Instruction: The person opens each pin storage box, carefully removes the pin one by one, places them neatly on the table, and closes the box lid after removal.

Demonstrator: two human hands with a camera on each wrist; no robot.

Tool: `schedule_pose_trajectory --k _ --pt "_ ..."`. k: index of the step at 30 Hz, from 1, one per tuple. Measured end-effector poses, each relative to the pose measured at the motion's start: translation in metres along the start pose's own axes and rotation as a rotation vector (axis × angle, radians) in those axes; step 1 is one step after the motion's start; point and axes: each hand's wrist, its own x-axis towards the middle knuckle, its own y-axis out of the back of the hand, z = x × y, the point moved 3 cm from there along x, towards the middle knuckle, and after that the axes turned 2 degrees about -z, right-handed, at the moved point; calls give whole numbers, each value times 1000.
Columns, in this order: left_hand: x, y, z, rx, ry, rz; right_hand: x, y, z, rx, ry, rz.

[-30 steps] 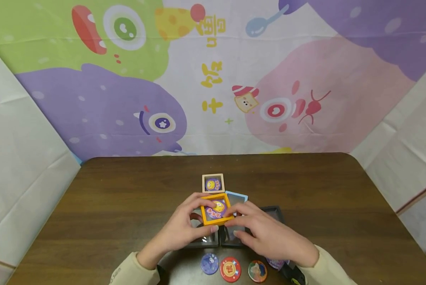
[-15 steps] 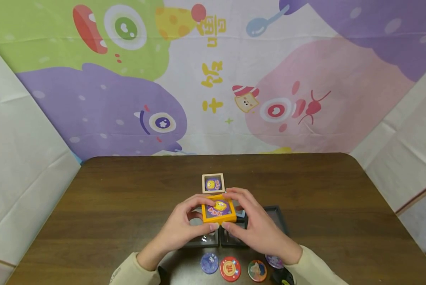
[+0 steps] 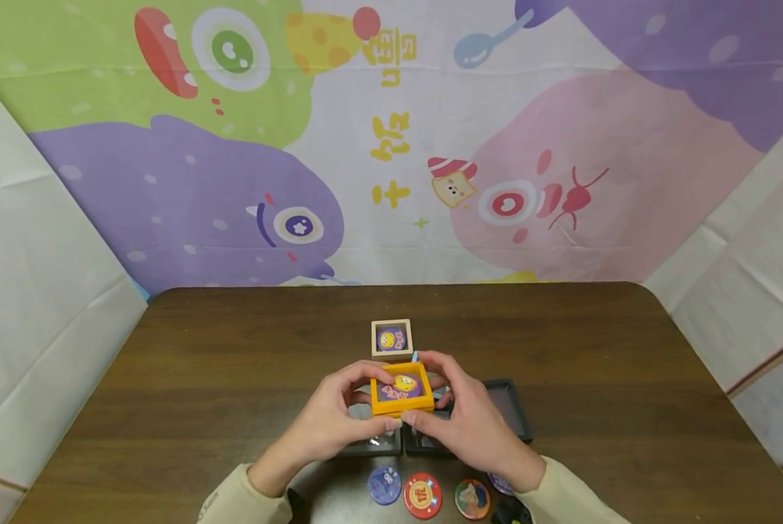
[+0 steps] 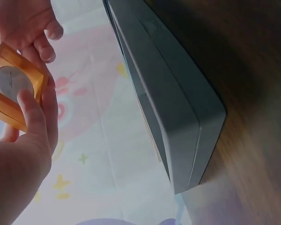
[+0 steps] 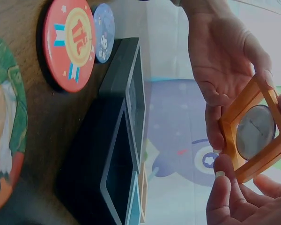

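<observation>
Both hands hold a small orange-yellow square display frame [image 3: 404,409] above the table, its front edge tipped toward me. A round purple badge [image 3: 401,387] with a yellow cartoon figure sits behind its clear window; the badge's plain silver back [image 5: 255,132] shows from below in the right wrist view. My left hand [image 3: 335,407] grips the left side, fingers on the top edge and thumb at the front. On the right side, my right hand [image 3: 473,422] has its thumb at the front edge, its other fingers partly hidden behind the frame.
A beige frame [image 3: 392,356] with a similar badge lies behind the hands. Black frames [image 3: 514,407] and a mostly hidden light-blue frame [image 5: 135,206] lie beneath and beside them. A blue-purple badge [image 3: 385,485], a red badge [image 3: 423,495] and a picture badge [image 3: 473,499] lie in front.
My right hand has shifted its hold, bringing its thumb to the orange-yellow frame's front edge and its fingers behind. The frame has tilted, so its front side shows more.
</observation>
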Motion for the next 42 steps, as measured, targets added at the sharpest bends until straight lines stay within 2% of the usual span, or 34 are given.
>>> schedule_pose_trajectory --k 5,11,19,24,32,39,42 --pt "0 0 1 35 1 -7 0 0 2 10 -1 -12" --pt "0 0 3 44 53 -27 3 0 6 20 -20 -51" --pt "-1 0 24 15 78 -29 3 -1 10 5 -62 -108" --pt "0 0 27 -1 115 -17 4 -1 11 1 -85 -126" --pt "0 1 23 -65 194 -22 4 -3 12 -53 -85 -143" --pt "2 3 -4 -78 230 -5 3 -5 14 -104 -85 -155" --pt "2 4 -8 -74 234 8 3 -6 13 -110 -75 -157"
